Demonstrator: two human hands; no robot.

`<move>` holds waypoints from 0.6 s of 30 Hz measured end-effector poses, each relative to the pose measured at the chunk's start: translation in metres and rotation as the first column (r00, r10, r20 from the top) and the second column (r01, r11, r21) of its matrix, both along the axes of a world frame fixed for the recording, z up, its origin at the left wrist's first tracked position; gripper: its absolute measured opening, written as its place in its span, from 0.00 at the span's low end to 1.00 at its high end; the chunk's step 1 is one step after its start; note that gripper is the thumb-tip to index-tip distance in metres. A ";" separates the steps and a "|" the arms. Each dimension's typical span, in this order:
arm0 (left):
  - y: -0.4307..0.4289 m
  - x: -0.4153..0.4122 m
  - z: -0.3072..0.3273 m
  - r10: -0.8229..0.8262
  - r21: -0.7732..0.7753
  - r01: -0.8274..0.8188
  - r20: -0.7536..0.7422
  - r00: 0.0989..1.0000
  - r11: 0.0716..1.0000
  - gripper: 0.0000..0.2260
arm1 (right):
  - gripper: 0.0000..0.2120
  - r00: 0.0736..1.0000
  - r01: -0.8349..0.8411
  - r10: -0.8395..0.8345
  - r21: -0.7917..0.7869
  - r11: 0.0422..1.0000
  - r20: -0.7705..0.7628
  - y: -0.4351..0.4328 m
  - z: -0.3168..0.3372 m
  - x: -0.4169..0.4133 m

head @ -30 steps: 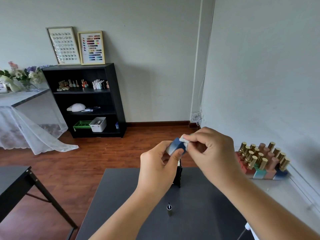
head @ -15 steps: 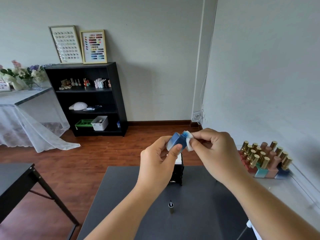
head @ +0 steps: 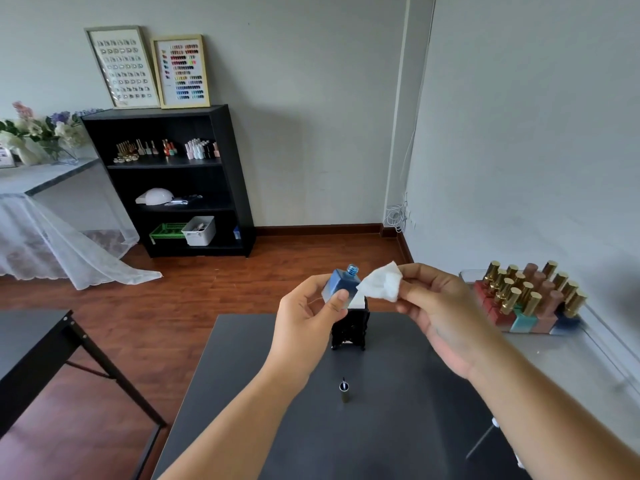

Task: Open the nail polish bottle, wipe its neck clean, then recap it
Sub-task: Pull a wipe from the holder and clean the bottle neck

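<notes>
My left hand (head: 304, 320) holds a square blue nail polish bottle (head: 337, 285) upright above the dark table (head: 242, 393). Its threaded neck is bare and uncapped. My right hand (head: 440, 306) pinches a white cotton pad (head: 382, 286) just right of the neck, a small gap apart from it. The gold cap (head: 344, 392) stands on the table near me with its brush pointing up.
A black box (head: 349, 329) with white pads in it stands on the table behind the bottle. A tray of several gold-capped polish bottles (head: 530, 299) sits on the grey counter at right. A second dark table (head: 31, 344) is at left, a black shelf unit (head: 173, 181) beyond.
My right hand has drawn the cotton pad off the bottle's neck and to the right. The neck, covered by the pad before, now shows. The left hand keeps hold of the bottle.
</notes>
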State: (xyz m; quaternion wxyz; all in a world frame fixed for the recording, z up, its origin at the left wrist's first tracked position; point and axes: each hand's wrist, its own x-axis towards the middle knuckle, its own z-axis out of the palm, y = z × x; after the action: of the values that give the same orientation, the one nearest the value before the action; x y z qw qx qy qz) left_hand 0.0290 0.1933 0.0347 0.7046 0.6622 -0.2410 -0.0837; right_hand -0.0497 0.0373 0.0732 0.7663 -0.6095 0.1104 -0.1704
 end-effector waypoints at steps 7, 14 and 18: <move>0.016 0.002 -0.045 0.061 0.151 -0.053 -0.047 0.997 0.987 0.10 | 0.09 0.949 0.143 -0.168 -0.110 0.984 -0.267 0.003 -0.075 -0.002; 0.036 0.003 -0.088 0.144 0.275 -0.103 -0.132 0.981 0.956 0.09 | 0.08 0.810 0.009 -0.152 -0.247 0.969 -0.567 0.009 -0.168 -0.016; 0.045 0.003 -0.105 0.153 0.313 -0.097 -0.160 0.975 0.945 0.12 | 0.06 0.790 -0.050 -0.117 -0.253 0.966 -0.601 0.014 -0.197 -0.016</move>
State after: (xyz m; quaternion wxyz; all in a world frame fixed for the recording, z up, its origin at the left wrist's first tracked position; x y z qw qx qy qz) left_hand 0.0319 0.2384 -0.0700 0.6175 0.7661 -0.1171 -0.1347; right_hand -0.0652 0.0512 -0.1235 0.6009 -0.7233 0.3400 0.0095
